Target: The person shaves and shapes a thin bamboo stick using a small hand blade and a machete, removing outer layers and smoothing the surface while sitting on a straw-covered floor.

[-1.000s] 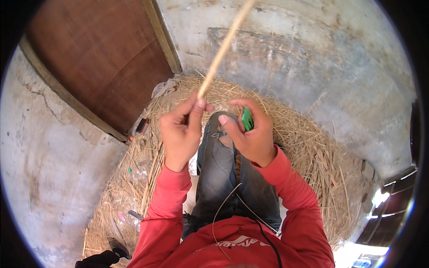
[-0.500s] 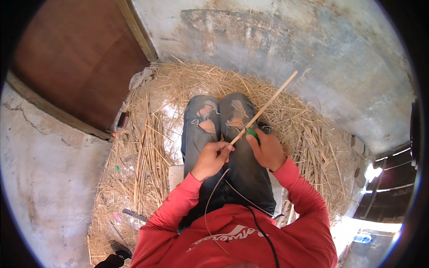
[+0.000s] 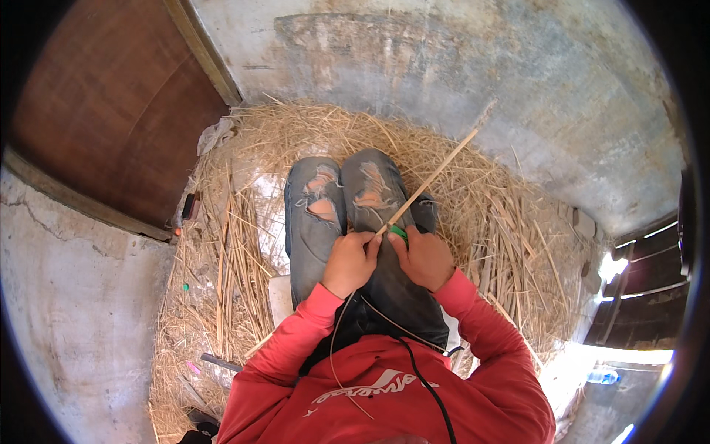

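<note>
A long pale stick, like split bamboo or cane (image 3: 433, 178), slants up and away to the right over my knees. Its near end is pinched between the thumb and fingers of my left hand (image 3: 349, 265). My right hand (image 3: 425, 259) is closed around a small green object (image 3: 399, 232), probably a tool handle, held against the stick close to my left fingers. The rest of that object is hidden by my fingers. A thin curled strip (image 3: 332, 355) hangs over my lap and red sweatshirt.
Straw and shavings cover the floor around my legs. Bundles of long sticks lie at the left (image 3: 238, 266) and right (image 3: 510, 251). A grey wall (image 3: 414, 66) stands ahead, with a brown door panel (image 3: 111, 111) at the far left. A plastic bottle (image 3: 603, 376) lies at the lower right.
My right hand has moved down and left, bringing the green object beside my left fingers. The whole view has shifted slightly. My left hand still grips the stick.
</note>
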